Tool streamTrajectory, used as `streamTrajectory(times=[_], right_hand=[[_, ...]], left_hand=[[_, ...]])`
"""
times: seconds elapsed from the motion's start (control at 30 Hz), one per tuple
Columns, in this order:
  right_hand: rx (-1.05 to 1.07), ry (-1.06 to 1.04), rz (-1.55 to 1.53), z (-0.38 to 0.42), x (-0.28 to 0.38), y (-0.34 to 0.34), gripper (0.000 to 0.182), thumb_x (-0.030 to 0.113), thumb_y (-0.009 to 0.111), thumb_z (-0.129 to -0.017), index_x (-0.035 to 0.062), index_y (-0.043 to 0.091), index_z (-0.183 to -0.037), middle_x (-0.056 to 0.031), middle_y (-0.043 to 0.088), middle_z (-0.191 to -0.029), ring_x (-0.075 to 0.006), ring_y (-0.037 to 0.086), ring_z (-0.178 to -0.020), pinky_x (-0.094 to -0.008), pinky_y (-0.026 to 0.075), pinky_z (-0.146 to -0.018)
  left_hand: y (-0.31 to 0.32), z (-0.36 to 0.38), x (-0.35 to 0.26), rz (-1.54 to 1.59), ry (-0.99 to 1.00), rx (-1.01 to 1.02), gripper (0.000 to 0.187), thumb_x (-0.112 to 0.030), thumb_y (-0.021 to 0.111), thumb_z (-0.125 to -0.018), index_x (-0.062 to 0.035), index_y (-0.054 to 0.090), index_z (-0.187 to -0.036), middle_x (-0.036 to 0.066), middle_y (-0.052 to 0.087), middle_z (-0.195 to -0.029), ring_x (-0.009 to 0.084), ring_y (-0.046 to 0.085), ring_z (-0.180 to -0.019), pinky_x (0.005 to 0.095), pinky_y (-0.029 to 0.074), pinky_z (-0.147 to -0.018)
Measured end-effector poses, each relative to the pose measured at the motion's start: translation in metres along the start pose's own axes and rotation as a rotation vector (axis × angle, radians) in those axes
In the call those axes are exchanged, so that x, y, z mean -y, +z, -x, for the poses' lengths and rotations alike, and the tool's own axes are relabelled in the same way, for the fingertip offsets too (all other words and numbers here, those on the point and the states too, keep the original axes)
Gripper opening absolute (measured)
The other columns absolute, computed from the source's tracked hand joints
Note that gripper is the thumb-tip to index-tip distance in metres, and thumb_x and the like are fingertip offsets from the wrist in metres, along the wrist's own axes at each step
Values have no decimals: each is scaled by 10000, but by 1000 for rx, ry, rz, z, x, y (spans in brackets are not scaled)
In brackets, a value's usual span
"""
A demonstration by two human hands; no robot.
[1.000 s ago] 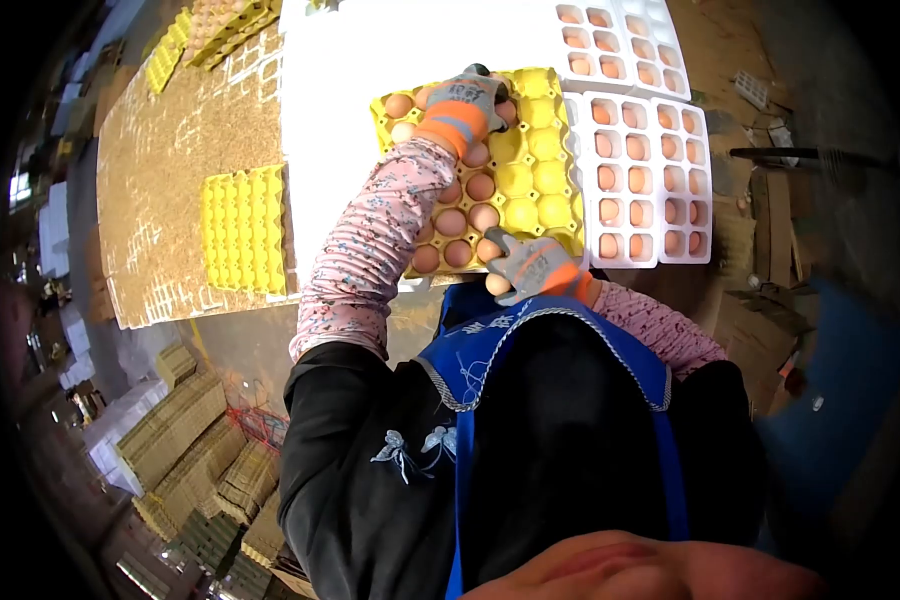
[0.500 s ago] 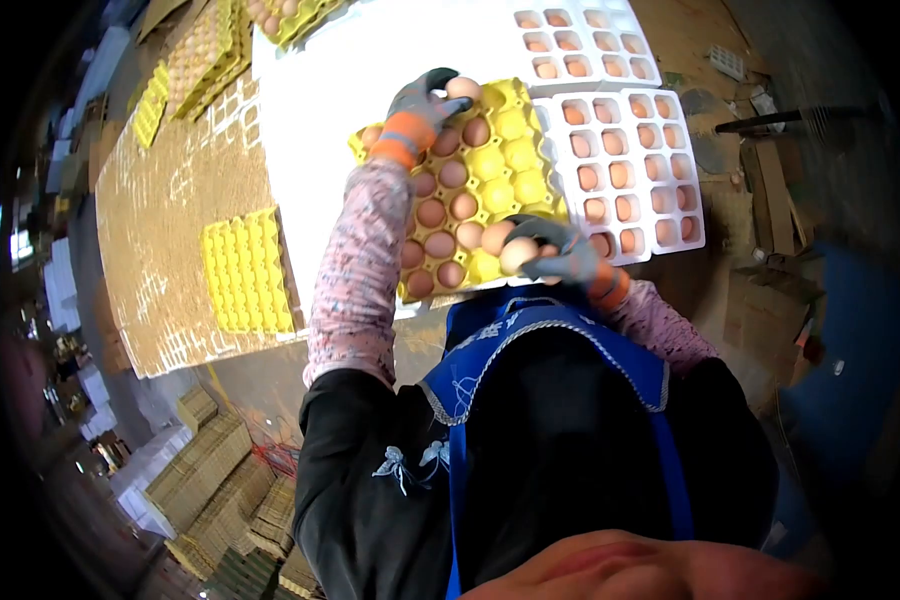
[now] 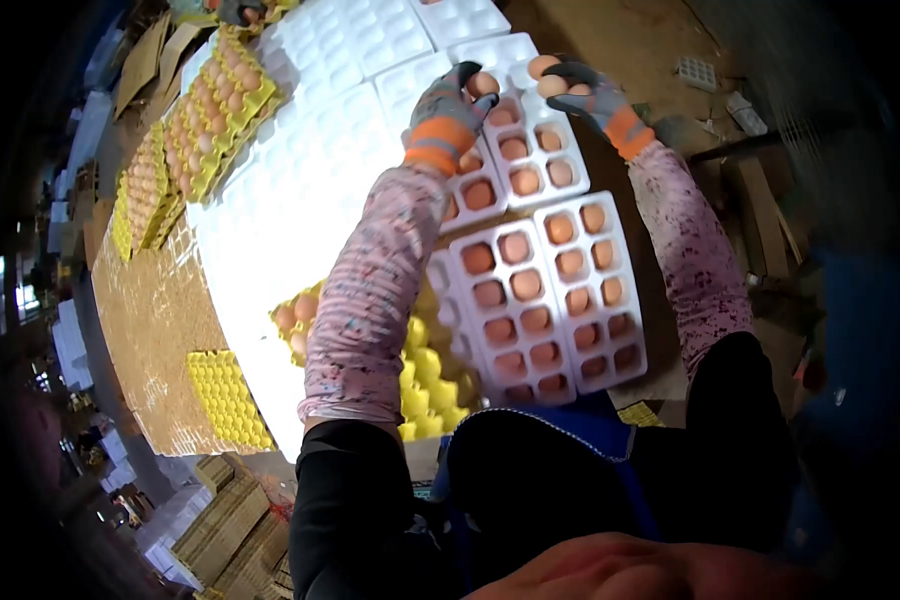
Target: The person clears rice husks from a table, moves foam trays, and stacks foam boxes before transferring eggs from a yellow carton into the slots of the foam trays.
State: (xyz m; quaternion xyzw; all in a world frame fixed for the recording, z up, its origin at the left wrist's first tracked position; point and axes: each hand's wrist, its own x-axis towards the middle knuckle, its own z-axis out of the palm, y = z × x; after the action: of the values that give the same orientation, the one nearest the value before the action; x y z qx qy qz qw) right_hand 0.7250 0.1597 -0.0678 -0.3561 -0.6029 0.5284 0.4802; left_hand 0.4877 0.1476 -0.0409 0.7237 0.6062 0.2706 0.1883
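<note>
My left hand (image 3: pixel 442 108), in a grey glove with an orange cuff, grips a brown egg (image 3: pixel 482 84) above the far white foam trays. Across from it, my right hand (image 3: pixel 592 98), gloved alike, holds brown eggs (image 3: pixel 552 86) at the trays' right edge; at least two show. Below both hands, a white foam tray (image 3: pixel 525 180) has eggs in several of its cups. Nearer my body lies another foam tray (image 3: pixel 558 300) with eggs in its cups. My left forearm partly covers a yellow egg tray (image 3: pixel 425 395), which has a few eggs at its left end.
More white foam trays (image 3: pixel 340 130) cover the table's middle and back. Yellow trays loaded with eggs (image 3: pixel 210 120) are stacked at the back left. Another yellow tray (image 3: pixel 228 400) lies on the brown board. Another person's gloved hand (image 3: pixel 240 10) shows at the top edge.
Both hands have moved from the yellow tray to the far foam trays, still holding eggs. My right arm now reaches forward along the right side. The view has shifted right.
</note>
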Motion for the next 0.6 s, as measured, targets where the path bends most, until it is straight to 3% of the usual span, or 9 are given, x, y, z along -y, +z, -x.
streamTrajectory(times=[0.03, 0.07, 0.13, 0.17, 0.27, 0.33, 0.4, 0.53, 0.6], right_hand=[[6, -37, 236, -14, -5, -8, 437, 51, 759, -697, -5, 605, -1103, -71, 562, -1180, -160, 575, -993, -280, 487, -869], [74, -8, 147, -30, -15, -11, 463, 54, 768, -667, 7, 609, -1100, -77, 572, -1160, -160, 566, -1011, -285, 488, -864], [182, 90, 309, -38, -30, -24, 470, 130, 786, -658, 41, 621, -1089, -82, 586, -1145, -176, 567, -1017, -312, 480, -876], [248, -100, 834, -37, -26, -24, 487, 225, 792, -664, 66, 626, -1093, -88, 606, -1130, -199, 574, -1018, -325, 466, -892], [274, 15, 586, -47, -22, -27, 504, 292, 785, -668, 78, 633, -1098, -119, 624, -1112, -277, 581, -1037, -348, 461, -895], [3, -42, 507, -74, -35, -25, 473, 283, 779, -677, 80, 643, -1081, -135, 624, -1098, -304, 578, -1020, -361, 462, -884], [-87, -158, 687, -102, -44, -15, 438, 298, 743, -718, 124, 631, -1104, -138, 606, -1117, -293, 573, -1029, -356, 459, -885], [-112, -311, 1194, -127, -73, 4, 404, 405, 596, -812, 218, 585, -1170, -139, 556, -1186, -322, 542, -1057, -415, 425, -917], [-42, -100, 1498, -113, -77, 23, 410, 426, 562, -827, 221, 579, -1182, -136, 566, -1171, -344, 538, -1039, -431, 418, -915]], left_hand=[[7, -18, -12, -99, 22, 2, 429, -281, 680, -774, -205, 595, -1188, 111, 644, -1039, 269, 626, -936, 366, 492, -830], [15, -34, -13, -101, 19, 1, 429, -281, 680, -774, -205, 595, -1188, 111, 644, -1039, 269, 626, -936, 366, 492, -830], [26, -61, -12, -449, -57, 359, 447, -287, 663, -778, -199, 584, -1209, 128, 589, -1178, 305, 582, -1068, 394, 469, -890], [27, -70, -12, -458, -118, 430, 453, -267, 647, -791, -193, 569, -1231, 157, 546, -1225, 326, 563, -1087, 389, 467, -906], [28, -94, -18, -224, -73, 78, 468, -244, 644, -793, -187, 550, -1247, 164, 531, -1233, 344, 555, -1088, 395, 459, -918], [55, -124, 5, -179, 140, -84, 448, -305, 606, -821, -176, 527, -1243, 147, 521, -1237, 325, 529, -1120, 411, 431, -941], [72, -116, 15, -608, 118, 111, 404, -340, 560, -853, -184, 539, -1225, 122, 521, -1252, 292, 487, -1176, 417, 384, -974], [39, -60, 37, -429, 220, -84, 368, -359, 547, -860, -185, 572, -1182, 98, 556, -1234, 286, 493, -1151, 422, 374, -966], [-17, -3, 47, -251, 227, -14, 353, -329, 593, -843, -127, 602, -1132, 125, 628, -1090, 342, 553, -1031, 417, 436, -900]])
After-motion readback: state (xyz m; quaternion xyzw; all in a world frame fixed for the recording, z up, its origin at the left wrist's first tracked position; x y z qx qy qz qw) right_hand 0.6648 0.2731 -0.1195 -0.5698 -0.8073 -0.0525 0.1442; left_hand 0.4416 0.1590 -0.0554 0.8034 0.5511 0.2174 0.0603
